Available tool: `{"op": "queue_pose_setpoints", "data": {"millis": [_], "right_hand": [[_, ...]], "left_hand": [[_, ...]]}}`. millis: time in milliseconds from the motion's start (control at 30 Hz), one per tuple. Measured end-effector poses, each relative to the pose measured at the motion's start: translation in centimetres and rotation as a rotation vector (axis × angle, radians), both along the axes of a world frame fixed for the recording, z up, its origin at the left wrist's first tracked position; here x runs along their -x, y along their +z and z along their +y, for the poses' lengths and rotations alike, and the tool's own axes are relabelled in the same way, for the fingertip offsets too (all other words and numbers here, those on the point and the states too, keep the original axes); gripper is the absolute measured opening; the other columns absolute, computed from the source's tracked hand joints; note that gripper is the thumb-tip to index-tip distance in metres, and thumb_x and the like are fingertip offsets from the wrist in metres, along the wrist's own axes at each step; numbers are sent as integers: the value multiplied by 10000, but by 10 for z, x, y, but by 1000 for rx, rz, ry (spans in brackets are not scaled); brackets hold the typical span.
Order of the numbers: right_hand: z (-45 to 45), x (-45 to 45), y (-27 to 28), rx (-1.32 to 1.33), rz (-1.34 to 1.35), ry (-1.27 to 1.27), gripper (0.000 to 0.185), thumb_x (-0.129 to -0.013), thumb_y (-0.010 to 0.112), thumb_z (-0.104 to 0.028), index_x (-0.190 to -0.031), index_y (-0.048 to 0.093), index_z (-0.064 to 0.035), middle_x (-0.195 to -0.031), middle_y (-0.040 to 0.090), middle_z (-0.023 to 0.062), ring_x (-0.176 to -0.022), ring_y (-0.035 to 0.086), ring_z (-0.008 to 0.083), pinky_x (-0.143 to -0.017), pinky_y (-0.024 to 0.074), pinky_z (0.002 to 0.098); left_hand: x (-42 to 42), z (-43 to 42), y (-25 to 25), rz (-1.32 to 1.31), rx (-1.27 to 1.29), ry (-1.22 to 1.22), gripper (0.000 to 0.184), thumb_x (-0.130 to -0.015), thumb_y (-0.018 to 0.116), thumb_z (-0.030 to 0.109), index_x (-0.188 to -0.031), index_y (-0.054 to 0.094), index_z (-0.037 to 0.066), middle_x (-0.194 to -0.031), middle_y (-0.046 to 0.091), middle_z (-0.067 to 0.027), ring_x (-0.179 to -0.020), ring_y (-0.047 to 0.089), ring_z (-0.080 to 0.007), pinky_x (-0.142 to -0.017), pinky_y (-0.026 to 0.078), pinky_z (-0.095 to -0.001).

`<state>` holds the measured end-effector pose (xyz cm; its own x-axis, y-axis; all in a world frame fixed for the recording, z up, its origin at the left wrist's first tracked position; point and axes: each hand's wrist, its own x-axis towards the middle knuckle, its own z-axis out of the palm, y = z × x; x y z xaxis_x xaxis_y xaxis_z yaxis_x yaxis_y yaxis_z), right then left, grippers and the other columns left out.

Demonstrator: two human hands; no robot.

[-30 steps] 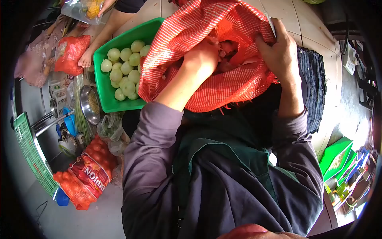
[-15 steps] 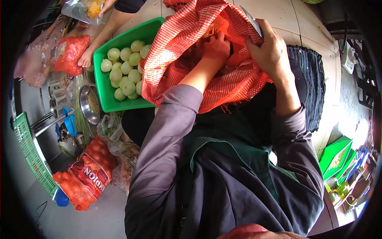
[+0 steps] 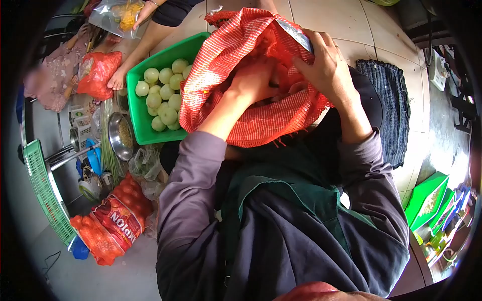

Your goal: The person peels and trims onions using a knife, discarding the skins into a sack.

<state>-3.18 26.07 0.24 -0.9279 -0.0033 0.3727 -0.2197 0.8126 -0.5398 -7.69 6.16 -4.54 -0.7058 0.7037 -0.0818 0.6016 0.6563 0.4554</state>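
A red mesh sack stands gaping in front of me, its rim rolled outward. My left hand is down inside it, over reddish contents in shadow; its fingertips are hidden, so its grip is unclear. At the sack's right rim, my right hand is closed around a knife whose broad metal blade points up and left across the mesh. Touching the sack on the left, a green tub holds several peeled, pale onions.
A red net sack of onions lies at lower left, near a metal bowl and a green crate. Another person's foot is beyond the tub, beside a red bag. A dark woven mat lies at right.
My left hand has shifted left and toward me inside the sack. My right hand and the knife have moved left with the rim, and the blade now tilts flatter.
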Motion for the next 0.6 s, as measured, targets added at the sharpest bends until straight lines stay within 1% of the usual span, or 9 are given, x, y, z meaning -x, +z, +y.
{"op": "queue_pose_setpoints", "data": {"millis": [100,200,233,300,333,367,467,567,600], "right_hand": [[-4,-3,14,-9,170,12,631,-736,757,-311,-1261,528,-49,-1109,584,166,-1050,561,365,-932,453,429],[-11,-13,50,49,239,72,631,-726,784,-285,-1259,539,-52,-1099,585,160,-1029,567,355,-914,460,416],[-14,-19,61,82,244,103,619,-727,788,-267,-1254,544,-54,-1095,586,159,-1019,571,352,-900,467,411],[-22,-27,70,317,98,279,477,-768,746,-152,-1198,572,-39,-1004,605,170,-905,616,356,-793,510,399],[-26,-31,70,361,-26,324,458,-775,732,-137,-1192,573,-32,-1006,607,180,-912,619,363,-795,510,402],[-30,-34,68,404,-150,369,439,-782,719,-122,-1185,574,-25,-1009,610,190,-918,623,370,-797,511,405],[-47,-31,41,380,-140,387,412,-796,677,-87,-1186,564,-13,-1053,612,217,-992,623,375,-848,510,405],[-52,-24,21,502,-169,380,415,-802,680,-105,-1188,554,-16,-1041,628,219,-982,638,364,-840,516,397],[-52,-21,18,561,-185,378,415,-805,681,-112,-1188,552,-18,-1031,637,217,-970,646,359,-832,520,394]], "left_hand": [[-11,-15,24,-179,-197,147,676,-660,798,269,-1217,509,19,-1286,526,-243,-1171,548,-342,-948,473,-418],[-23,-33,34,-197,-321,323,618,-697,774,286,-1171,514,-15,-1050,632,-199,-960,637,-305,-861,500,-386],[-25,-38,36,-288,-375,395,617,-705,770,296,-1167,512,-20,-1031,632,-187,-952,634,-279,-851,502,-375],[-27,-47,34,-473,-488,531,616,-722,762,316,-1160,506,-32,-993,634,-164,-934,628,-226,-833,506,-353],[-27,-48,33,-531,-655,542,541,-760,742,262,-1141,500,-37,-943,620,-116,-831,617,-158,-737,527,-305],[-29,-49,33,-606,-691,584,509,-773,731,240,-1131,499,-37,-933,617,-111,-794,616,-148,-701,527,-287],[-35,-41,51,-737,-788,683,383,-837,699,141,-1105,485,-29,-894,603,-94,-657,602,-105,-578,520,-217],[-42,-41,47,-686,-904,602,420,-844,728,155,-1123,471,-26,-917,606,-98,-702,629,-123,-613,544,-237],[-42,-40,45,-727,-936,626,484,-825,755,123,-1179,458,-21,-991,610,-102,-813,642,-139,-670,564,-258]]}}
